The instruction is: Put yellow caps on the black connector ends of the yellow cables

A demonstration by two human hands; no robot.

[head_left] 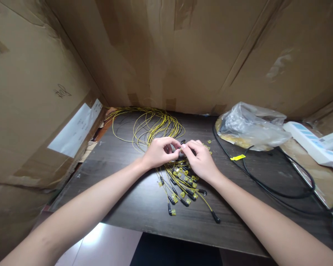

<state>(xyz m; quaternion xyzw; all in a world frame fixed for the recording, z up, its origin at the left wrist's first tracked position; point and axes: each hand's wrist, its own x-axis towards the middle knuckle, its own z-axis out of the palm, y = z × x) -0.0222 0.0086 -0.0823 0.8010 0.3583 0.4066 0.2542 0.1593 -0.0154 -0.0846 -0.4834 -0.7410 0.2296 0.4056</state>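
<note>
My left hand [161,152] is closed in a pinch, fingertips meeting those of my right hand [199,159] over the table. A small black connector [182,142] of a thin yellow cable shows at the left fingertips. My right thumb and index finger are also pinched together; what they grip is too small and covered to make out. Below the hands, several yellow cables fan out, ending in black connectors [215,217], many beside small translucent yellow clips [173,212]. The cables' long coiled bundle [166,123] lies behind my left hand. A few loose yellow clips [209,142] lie beyond my right hand.
A crumpled clear plastic bag [249,125] with yellowish contents stands at the back right. A black cable [255,179] with a yellow tag [238,157] loops across the right side, near a white power strip [313,144]. Cardboard walls [161,55] enclose the dark wooden table [122,199].
</note>
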